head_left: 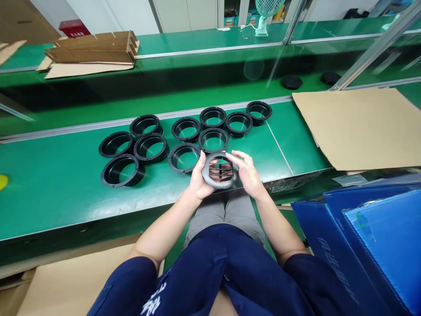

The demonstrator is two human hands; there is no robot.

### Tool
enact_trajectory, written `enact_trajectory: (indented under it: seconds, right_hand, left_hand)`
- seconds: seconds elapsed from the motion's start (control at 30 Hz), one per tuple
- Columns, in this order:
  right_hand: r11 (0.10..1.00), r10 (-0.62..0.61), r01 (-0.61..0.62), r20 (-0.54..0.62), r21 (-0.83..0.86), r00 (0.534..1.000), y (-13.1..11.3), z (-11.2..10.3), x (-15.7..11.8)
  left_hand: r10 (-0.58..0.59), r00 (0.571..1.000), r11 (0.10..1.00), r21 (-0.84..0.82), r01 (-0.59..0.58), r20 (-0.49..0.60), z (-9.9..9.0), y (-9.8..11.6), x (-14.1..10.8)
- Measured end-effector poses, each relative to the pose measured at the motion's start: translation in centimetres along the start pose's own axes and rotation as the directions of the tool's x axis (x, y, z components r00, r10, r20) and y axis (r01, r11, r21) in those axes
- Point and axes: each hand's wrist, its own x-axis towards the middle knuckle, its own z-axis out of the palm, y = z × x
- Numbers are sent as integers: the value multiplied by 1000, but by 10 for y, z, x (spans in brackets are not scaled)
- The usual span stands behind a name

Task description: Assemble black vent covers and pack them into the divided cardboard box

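A round grey-rimmed vent (pixel 219 185) with dark slats across its opening is held at the table's front edge. My left hand (pixel 200 181) grips its left side, thumb on the rim and palm behind it. On the right side, my right hand (pixel 246 172) touches the rim with its fingers, closed against it. Several black rings lie on the green table just beyond, the nearest being a ring (pixel 170 159) left of the vent and another ring (pixel 213 149) behind it.
More black rings, including one (pixel 108 175), stand at the left. Cardboard sheets (pixel 362 127) cover the table's right end, with blue plastic boxes (pixel 388 232) below. A metal rail (pixel 82 131) runs along the back of the green table (pixel 66 188). Cardboard dividers (pixel 92 48) lie beyond it.
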Motion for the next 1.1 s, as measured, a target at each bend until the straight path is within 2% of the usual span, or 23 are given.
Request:
enact_trajectory:
  seconds: [0.1, 0.17, 0.3, 0.4, 0.47, 0.53, 0.6, 0.67, 0.73, 0.83, 0.93, 1.1]
  right_hand:
    - [970, -139, 160, 125, -183, 982, 4, -5, -2]
    - [929, -181, 237, 210, -285, 961, 5, -8, 1]
    - [905, -64, 176, 285, -387, 956, 0, -11, 19]
    - [916, -38, 151, 292, -373, 956, 3, -15, 39]
    - [920, -63, 152, 244, -362, 968, 14, -24, 62]
    - [916, -48, 74, 75, -394, 996, 32, -40, 95]
    - [888, 43, -109, -156, -446, 987, 54, -60, 136]
    - [812, 177, -303, -283, -498, 942, 74, -78, 178]
    - [708, 300, -410, -280, -575, 912, 90, -91, 211]
    - [575, 403, -440, -229, -690, 886, 106, -96, 236]
    - [497, 435, -420, -201, -759, 878, 117, -93, 236]
    - [441, 491, -405, -162, -801, 856, 127, -101, 219]
  left_hand:
    - [51, 999, 998, -24, -51, -17, 7, 1, 7]
    - [58, 998, 998, -34, -59, -4, 12, 1, 12]
    - [-20, 999, 1000, 0, 20, 44, 23, 1, 30]
    - [13, 997, 1000, 14, -14, 73, 28, 4, 45]
    - [1, 992, 1000, 25, -4, 128, 28, 7, 54]
    - [-66, 977, 996, 77, 51, 205, 24, 8, 61]
    - [-149, 955, 981, 161, 110, 256, 17, 7, 66]
    - [-209, 938, 962, 229, 147, 276, 9, 3, 69]
    - [-246, 925, 950, 260, 172, 289, 2, 0, 69]
    - [-256, 921, 949, 258, 182, 294, -3, 0, 68]
    - [-232, 932, 958, 232, 170, 279, -4, 4, 67]
    - [-249, 930, 955, 228, 189, 272, -3, 5, 66]
